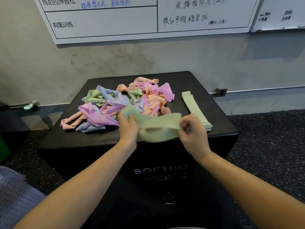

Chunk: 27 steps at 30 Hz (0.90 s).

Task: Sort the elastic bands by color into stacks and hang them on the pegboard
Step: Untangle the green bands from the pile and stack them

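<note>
A grey concrete wall carries a large whiteboard [105, 22] with handwritten notes, and below it, on speckled rubber flooring, stands a black padded plyo box [102, 139] that serves here as the bench. Across the far and left part of its top sprawls a tangled pile of elastic bands [125, 103] in pink, peach, lilac and green, all knotted through one another. At the right edge lies a neat green stack [192, 104], flattened bands laid lengthways and running from far to near. Just in front of the pile, a single green band [155, 128] is stretched between the two hands above the near edge of the box. The left hand [127, 128] grips its left end, fingers curled over the fabric right beside the pile; the right hand [194, 134] pinches the right end between thumb and fingertips, close to the near end of the green stack. No pegboard is in view. The sorting looks barely begun, with only one colour stacked. The risks from here: the band's left end sits against the tangle and could drag neighbouring pink or lilac bands along if lifted quickly; a slack pinch could let the stretched band snap back; and laying it down carelessly might nudge the green stack, whose near end lies close to the box's edge.
</note>
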Each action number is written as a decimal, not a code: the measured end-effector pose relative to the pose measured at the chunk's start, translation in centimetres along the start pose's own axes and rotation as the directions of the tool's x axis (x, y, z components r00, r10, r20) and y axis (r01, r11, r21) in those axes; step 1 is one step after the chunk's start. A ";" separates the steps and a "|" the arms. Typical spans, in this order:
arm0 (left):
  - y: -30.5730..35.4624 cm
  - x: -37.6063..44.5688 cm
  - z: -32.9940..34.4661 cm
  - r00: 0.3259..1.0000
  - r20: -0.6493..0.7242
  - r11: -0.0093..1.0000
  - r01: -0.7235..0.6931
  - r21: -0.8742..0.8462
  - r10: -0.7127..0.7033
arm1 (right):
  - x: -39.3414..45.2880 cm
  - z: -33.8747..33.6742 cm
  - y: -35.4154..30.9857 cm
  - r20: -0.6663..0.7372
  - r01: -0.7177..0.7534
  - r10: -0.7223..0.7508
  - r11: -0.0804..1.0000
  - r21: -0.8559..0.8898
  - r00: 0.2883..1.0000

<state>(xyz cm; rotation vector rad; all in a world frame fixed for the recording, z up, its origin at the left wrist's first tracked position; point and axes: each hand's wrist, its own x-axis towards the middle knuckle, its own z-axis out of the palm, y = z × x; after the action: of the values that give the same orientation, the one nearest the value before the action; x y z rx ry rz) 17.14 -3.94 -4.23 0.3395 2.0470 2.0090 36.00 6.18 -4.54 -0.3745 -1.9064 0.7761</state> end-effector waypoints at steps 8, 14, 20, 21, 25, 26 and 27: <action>0.4 -0.2 -0.4 1.000 0.005 0.996 -0.018 -0.086 0.019 | 1.5 -1.1 0.1 0.276 -0.610 0.551 0.761 0.220 0.787; 1.2 0.6 -0.6 0.998 0.045 0.999 -0.048 -0.009 0.049 | 1.9 -1.6 0.0 0.456 -0.724 0.570 0.605 0.330 0.684; 2.4 2.7 -0.7 0.999 0.011 0.995 0.052 -0.087 -0.052 | 2.3 -3.0 1.3 0.574 -0.666 0.469 0.723 0.187 0.671; 2.7 3.0 -0.6 0.997 0.010 0.993 0.072 -0.089 -0.072 | 2.3 -3.4 1.8 0.592 -0.616 0.437 0.777 0.130 0.677; 3.7 3.5 0.6 0.988 0.068 0.980 0.147 -0.133 -0.139 | 2.2 -3.6 2.9 0.618 -0.303 0.291 0.949 -0.090 0.730; 3.7 3.9 1.1 0.985 0.081 0.979 0.162 -0.123 -0.153 | 2.1 -3.4 3.3 0.580 -0.255 0.272 0.960 -0.114 0.768; 3.7 4.1 1.7 0.984 0.084 0.980 0.168 -0.110 -0.160 | 2.1 -3.2 3.6 0.530 -0.244 0.274 0.961 -0.129 0.802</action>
<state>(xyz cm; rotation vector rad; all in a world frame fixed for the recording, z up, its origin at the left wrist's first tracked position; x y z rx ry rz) 13.78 -0.90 -0.60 0.2116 1.8398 1.9743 37.61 11.15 -4.55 -0.4944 -2.4487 1.1039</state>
